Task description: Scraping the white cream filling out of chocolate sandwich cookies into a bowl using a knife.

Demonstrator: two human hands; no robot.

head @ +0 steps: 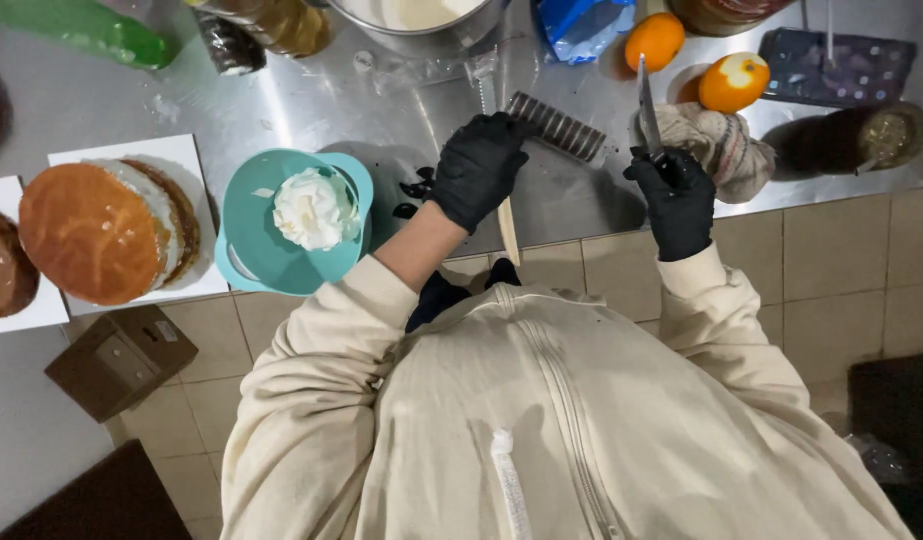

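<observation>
Chocolate bar, dark and ridged, lies on the steel counter near its front edge, and your left hand, in a black glove, presses down on its near end with the fingers curled over it. Your right hand, gloved too, is clenched around the handle of a knife, blade pointing up and away from you, clear of the bar. A few dark shavings sit beside your left wrist, so you appear to be between cuts on the bar. A pale flat strip under your left hand may be a spatula handle; the view is too poor to say.

Next, the blade needs to come down across the bar's end with your left fingers kept back from the edge. Towards the counter's left end sit a teal bowl with cream and a layered cake; two oranges and a cloth lie behind your right hand.
</observation>
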